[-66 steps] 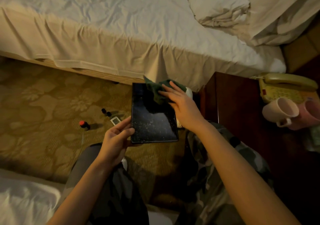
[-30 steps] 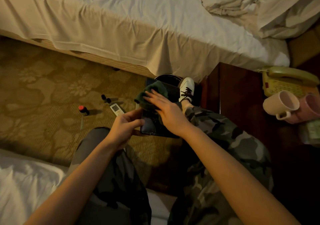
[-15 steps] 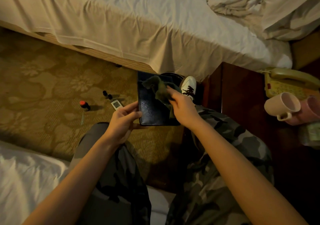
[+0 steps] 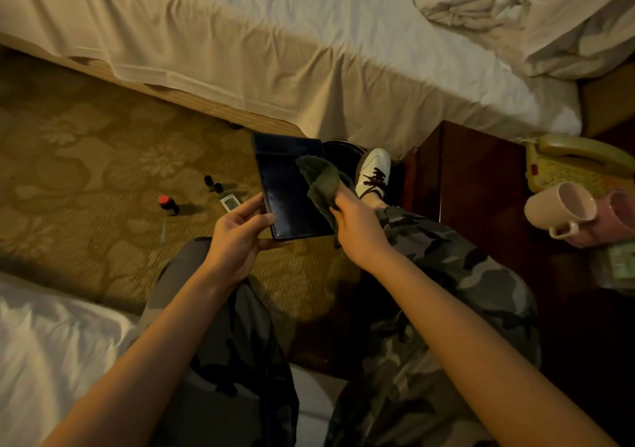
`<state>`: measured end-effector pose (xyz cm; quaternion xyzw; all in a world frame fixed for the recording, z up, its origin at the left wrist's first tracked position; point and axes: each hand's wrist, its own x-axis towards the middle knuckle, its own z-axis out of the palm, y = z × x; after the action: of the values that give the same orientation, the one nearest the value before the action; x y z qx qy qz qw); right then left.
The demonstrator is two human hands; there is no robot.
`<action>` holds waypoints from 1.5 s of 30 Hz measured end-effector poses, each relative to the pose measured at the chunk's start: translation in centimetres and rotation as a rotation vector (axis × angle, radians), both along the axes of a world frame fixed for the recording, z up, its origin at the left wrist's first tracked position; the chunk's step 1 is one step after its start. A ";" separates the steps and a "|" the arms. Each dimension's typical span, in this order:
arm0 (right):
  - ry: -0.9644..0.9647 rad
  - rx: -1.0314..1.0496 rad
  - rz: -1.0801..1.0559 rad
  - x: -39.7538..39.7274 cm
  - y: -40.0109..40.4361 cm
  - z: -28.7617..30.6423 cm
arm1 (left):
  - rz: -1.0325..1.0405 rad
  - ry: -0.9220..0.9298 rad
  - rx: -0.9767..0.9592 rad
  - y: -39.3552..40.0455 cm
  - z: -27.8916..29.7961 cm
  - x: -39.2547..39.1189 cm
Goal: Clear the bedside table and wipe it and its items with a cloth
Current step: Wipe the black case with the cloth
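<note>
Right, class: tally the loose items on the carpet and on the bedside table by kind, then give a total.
Small dark bottles: 2
Red-capped bottle: 1
Small white device: 1
Mugs: 2
Telephone: 1
Total: 7

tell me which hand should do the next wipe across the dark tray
Right. The right hand already grips the green cloth against the dark tray, while the left hand is busy holding the tray's edge.
</note>
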<state>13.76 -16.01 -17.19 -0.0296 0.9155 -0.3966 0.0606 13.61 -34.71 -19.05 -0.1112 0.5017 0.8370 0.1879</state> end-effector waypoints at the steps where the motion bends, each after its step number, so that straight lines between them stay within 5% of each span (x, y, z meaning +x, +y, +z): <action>1: -0.026 0.015 0.027 0.1 -0.3 -0.1 | -0.014 0.004 -0.005 -0.1 -0.1 0.0; 12: -0.083 -0.043 0.215 0.5 -1.9 0.5 | -0.120 -0.055 0.125 1.4 -0.8 0.8; 20: -0.132 0.088 0.351 1.6 -2.3 0.3 | 0.018 -0.480 0.190 1.8 -1.3 -0.1; 32: -0.052 0.299 0.645 4.4 -1.4 0.9 | -0.083 -0.562 -0.124 1.4 -2.4 -0.4; 41: -0.242 0.501 0.285 4.1 2.4 2.1 | 0.305 -0.332 0.116 -1.0 -1.4 -2.7; 45: -0.163 0.078 -0.200 2.3 2.0 1.8 | 0.337 -0.264 0.107 -1.3 -1.2 -2.4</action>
<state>16.10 -14.05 -15.34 0.0966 0.9206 -0.3661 0.0961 11.22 -35.98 -20.25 -0.2922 0.4019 0.8602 0.1150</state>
